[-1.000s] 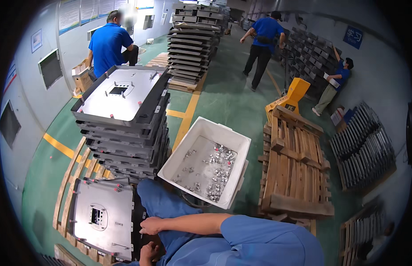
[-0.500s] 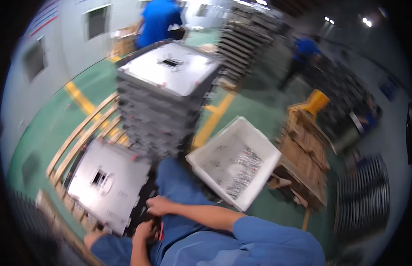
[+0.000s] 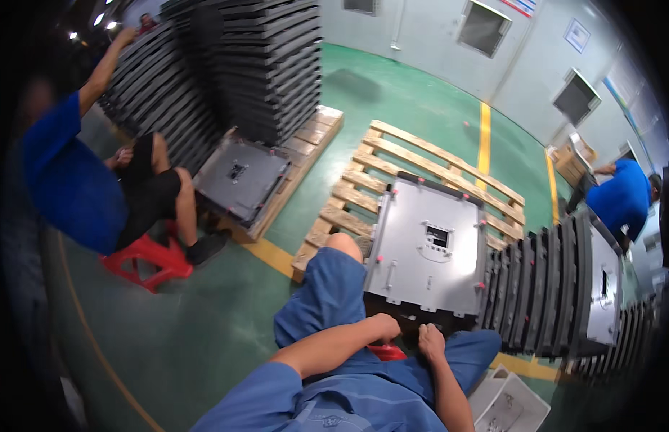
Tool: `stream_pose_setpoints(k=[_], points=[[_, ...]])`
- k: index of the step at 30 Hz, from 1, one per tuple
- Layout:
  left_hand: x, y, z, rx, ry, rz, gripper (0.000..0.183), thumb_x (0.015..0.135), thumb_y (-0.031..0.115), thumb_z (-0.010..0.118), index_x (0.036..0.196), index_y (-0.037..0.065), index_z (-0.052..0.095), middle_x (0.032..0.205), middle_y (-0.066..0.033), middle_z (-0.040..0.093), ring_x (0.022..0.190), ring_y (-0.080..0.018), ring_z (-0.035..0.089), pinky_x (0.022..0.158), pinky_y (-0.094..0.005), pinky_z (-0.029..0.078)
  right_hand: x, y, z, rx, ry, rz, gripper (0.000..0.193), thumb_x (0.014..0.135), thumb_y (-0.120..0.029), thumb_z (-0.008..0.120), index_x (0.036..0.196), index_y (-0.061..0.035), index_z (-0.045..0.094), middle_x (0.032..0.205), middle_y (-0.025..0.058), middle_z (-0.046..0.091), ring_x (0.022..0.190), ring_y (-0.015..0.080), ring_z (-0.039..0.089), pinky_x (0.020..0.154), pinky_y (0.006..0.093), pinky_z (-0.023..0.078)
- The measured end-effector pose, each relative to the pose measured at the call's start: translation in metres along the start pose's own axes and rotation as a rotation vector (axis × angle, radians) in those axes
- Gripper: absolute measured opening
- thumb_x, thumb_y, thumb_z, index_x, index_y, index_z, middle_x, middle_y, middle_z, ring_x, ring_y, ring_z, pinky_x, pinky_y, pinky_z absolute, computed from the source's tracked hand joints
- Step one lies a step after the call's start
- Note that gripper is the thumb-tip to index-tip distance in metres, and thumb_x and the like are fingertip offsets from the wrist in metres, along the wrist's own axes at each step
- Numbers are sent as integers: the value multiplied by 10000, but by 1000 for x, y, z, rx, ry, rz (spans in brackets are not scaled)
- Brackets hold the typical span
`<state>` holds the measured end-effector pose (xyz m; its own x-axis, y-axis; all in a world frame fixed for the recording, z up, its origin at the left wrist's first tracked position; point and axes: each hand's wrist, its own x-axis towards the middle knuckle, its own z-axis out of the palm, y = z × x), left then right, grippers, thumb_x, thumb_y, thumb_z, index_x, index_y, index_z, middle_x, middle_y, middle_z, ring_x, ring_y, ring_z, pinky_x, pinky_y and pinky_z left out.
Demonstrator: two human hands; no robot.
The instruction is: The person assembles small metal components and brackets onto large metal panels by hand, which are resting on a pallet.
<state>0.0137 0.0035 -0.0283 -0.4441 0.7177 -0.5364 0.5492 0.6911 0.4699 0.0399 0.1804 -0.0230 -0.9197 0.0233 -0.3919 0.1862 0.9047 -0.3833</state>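
Observation:
A silver-grey flat panel with a dark frame (image 3: pixel 421 284) lies in front of me, with a small dark rectangular opening near its middle and pink-red pieces along its edges. At its near edge is my left hand (image 3: pixel 383 328), fingers curled closed. My right hand (image 3: pixel 431 341) is close by on the right, its fingers pinched together near the same edge. Whatever either hand holds is hidden or too small to make out. Between my thighs, part of a red seat (image 3: pixel 387 352) shows below the hands.
A wooden pallet (image 3: pixel 363 160) lies under the panel. On the right stands a stack of similar panels (image 3: pixel 540 284); a white bin (image 3: pixel 509 403) sits at lower right. At left, a person in blue (image 3: pixel 75 180) sits on a red stool (image 3: pixel 149 261) beside tall dark stacks (image 3: pixel 277 65).
My view has swung left, bringing the seated person and tall stacks in and shifting the white bin to the lower right. My hands stay near the panel's near edge.

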Motion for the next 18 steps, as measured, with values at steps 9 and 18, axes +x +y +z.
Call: stream_pose_setpoints(k=[9, 18], points=[[20, 4, 6, -11, -27, 31, 251, 721, 234, 605, 914, 91, 682, 900, -137, 669, 860, -302, 645, 727, -418, 523, 6, 10, -18, 949, -289, 327, 370, 913, -377, 492, 685, -88, 455, 591, -24, 425, 513, 108, 440, 444, 282, 361], [-21, -85, -160, -337, 656, -120, 230, 840, 227, 542, 1004, 76, 598, 921, -182, 626, 865, -352, 597, 753, -411, 473, -12, -28, -35, 736, -381, 88, 213, 895, -172, 560, 886, 40, 576, 742, 84, 619, 600, 118, 559, 559, 249, 471]])
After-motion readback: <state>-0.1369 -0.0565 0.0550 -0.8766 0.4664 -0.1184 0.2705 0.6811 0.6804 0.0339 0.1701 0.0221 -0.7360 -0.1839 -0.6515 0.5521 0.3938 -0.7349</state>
